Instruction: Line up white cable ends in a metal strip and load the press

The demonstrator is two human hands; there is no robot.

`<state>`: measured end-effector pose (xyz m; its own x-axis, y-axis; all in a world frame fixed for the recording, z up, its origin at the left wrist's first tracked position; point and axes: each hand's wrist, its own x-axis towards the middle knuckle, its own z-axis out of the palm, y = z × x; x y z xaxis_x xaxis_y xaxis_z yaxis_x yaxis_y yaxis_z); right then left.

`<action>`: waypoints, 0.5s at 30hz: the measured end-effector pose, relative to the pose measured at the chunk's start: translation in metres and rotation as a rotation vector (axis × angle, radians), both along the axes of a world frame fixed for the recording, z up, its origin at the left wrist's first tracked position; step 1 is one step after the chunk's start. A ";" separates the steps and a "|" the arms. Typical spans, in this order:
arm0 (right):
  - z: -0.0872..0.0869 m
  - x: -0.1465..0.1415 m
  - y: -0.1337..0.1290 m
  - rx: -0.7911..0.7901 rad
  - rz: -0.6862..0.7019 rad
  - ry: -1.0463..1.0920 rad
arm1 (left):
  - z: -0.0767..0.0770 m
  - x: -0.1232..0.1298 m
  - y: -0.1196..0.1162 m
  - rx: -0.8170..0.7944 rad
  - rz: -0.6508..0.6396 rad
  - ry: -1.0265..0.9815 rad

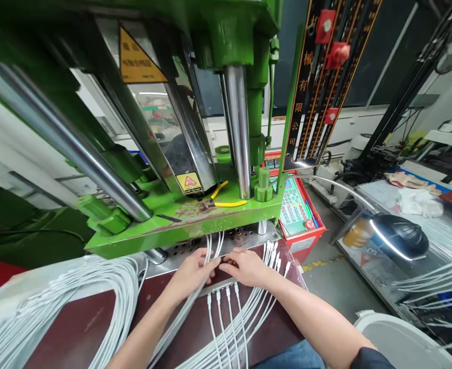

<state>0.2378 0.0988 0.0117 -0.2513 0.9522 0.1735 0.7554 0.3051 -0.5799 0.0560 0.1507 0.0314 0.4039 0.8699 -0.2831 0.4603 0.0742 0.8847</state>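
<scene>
At the far edge of the tabletop (95, 318), under the green press (180, 215), the left hand (189, 271) and right hand (247, 266) are pinching white cables (226, 307) with fingers closed; four are lying seated, loose bundles are waiting left

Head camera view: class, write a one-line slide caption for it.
Left hand and right hand handle white cables at the base of a green press.
</scene>
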 end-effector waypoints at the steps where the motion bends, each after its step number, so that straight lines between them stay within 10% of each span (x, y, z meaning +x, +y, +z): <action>1: 0.000 0.001 0.001 0.003 0.004 -0.008 | 0.002 0.009 0.001 -0.183 0.010 -0.137; 4: -0.002 0.008 0.004 0.017 -0.013 -0.002 | -0.004 0.033 0.015 -0.482 0.115 -0.393; 15: 0.016 0.023 0.064 0.037 -0.325 -0.143 | -0.027 0.041 0.040 -0.604 0.214 -0.886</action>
<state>0.2608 0.1630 0.0280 0.0398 0.9802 0.1940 0.8892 0.0538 -0.4543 0.0973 0.1904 0.0042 0.5316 0.7619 -0.3700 -0.3964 0.6098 0.6863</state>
